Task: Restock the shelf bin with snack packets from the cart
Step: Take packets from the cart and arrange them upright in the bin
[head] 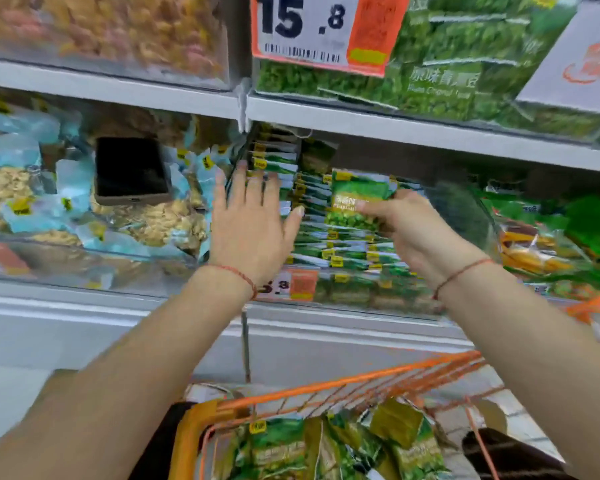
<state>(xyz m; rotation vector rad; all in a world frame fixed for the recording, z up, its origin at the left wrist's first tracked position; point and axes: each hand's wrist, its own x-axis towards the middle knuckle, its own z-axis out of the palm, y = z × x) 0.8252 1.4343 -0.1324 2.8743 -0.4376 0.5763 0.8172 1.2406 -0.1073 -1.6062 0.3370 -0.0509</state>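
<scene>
Both arms are reaching up to the middle shelf, over the cart. The left hand point(253, 230) is spreading wide, fingers straight, its fingertips lying against the stacked green packets point(329, 251) at the left end of the bin point(465, 216). It is gripping nothing. The right hand point(406, 226) is pinching one green packet point(355, 199) between thumb and fingers, holding it upright with its printed face toward the camera, just above the rows already stacked in the bin. That packet is sitting near the middle of the bin, under the edge of the shelf above.

A thin red cord is circling each wrist. On the bin's clear front an orange price tag point(300, 285) is showing, partly hidden by the left wrist.

Down below, the orange cart point(378, 379) is standing just in front of the shelf, and more green packets point(284, 445) are lying loose in it, some tilted, some overlapping.

To the left, a dark phone point(130, 171) is resting on pale blue nut packets point(153, 223) in the neighbouring bin. Above, a big price sign point(312, 29) reading 15.8 is hanging in front of a bin of larger green bags point(465, 57). To the right, mixed green and yellow bags point(551, 237) are filling the next bin. The whole picture is a little blurred.
</scene>
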